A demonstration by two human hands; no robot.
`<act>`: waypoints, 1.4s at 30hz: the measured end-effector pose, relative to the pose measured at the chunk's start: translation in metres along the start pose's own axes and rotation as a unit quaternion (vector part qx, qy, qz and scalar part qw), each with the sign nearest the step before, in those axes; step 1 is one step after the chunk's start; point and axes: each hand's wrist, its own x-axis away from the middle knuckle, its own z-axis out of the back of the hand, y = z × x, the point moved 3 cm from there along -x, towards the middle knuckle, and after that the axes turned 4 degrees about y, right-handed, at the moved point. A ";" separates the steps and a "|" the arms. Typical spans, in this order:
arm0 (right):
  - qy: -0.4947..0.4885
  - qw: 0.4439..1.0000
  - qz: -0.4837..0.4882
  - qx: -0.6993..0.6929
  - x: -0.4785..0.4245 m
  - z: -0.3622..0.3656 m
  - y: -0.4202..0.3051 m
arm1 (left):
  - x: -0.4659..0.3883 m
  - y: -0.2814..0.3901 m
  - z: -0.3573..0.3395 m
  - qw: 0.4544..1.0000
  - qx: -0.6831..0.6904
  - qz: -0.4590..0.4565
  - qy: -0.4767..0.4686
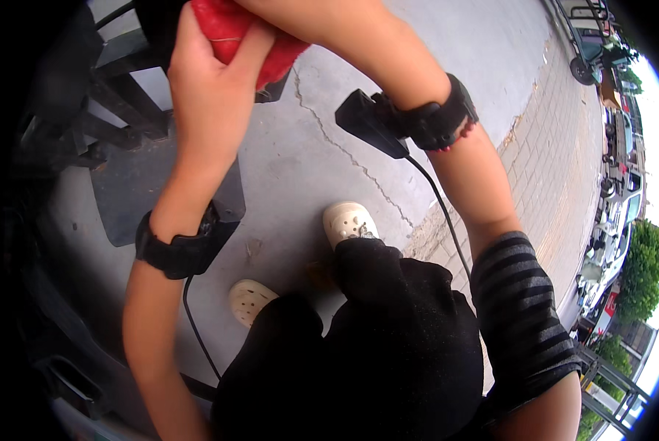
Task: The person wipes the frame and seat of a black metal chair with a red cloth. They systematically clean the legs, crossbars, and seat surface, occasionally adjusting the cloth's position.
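Observation:
A bunched red cloth (227, 33) is at the top of the view, left of the middle. My left hand (219, 77) grips it, with thumb and fingers pressed into the fabric. My right forearm reaches across to the same spot, but the right hand itself is past the top edge or behind the cloth and cannot be made out. Below the cloth, a small part of a dark block (274, 91) shows. Each wrist wears a black strap with a dark device and a cable.
Black metal framework (125, 99) with a flat dark plate (136, 193) stands at the left. Cream clogs (347, 220) are on my feet, on cracked concrete. Brick paving (544, 149), a wheeled vehicle (583, 69) and parked vehicles lie to the right.

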 end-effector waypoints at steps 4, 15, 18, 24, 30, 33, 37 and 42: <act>-0.019 0.999 -0.007 -0.024 0.005 0.008 0.004 | 0.004 0.005 -0.003 0.993 -0.107 -0.049 0.018; 0.152 0.985 -0.079 -0.020 0.083 0.013 0.030 | 0.028 -0.014 -0.028 0.968 -0.215 -0.087 -0.100; -0.010 0.958 -0.281 -0.050 0.142 -0.019 0.045 | 0.056 -0.059 -0.016 0.943 -0.253 0.088 -0.195; -0.147 0.904 -0.388 -0.102 0.222 -0.051 0.033 | 0.133 -0.108 0.021 0.873 -0.281 0.232 -0.325; 0.079 0.882 -0.424 -0.190 0.144 0.018 0.033 | 0.074 -0.027 -0.008 0.958 -0.209 0.054 -0.187; 0.101 0.893 -0.368 -0.237 0.080 0.034 0.023 | 0.031 -0.003 -0.012 0.979 -0.163 -0.114 -0.035; 0.033 0.999 -0.018 -0.034 0.023 0.019 0.011 | 0.018 -0.007 -0.009 0.989 -0.117 -0.081 0.027; -0.131 0.981 0.065 0.128 0.002 -0.010 -0.011 | 0.038 -0.033 -0.009 0.981 -0.181 -0.062 -0.042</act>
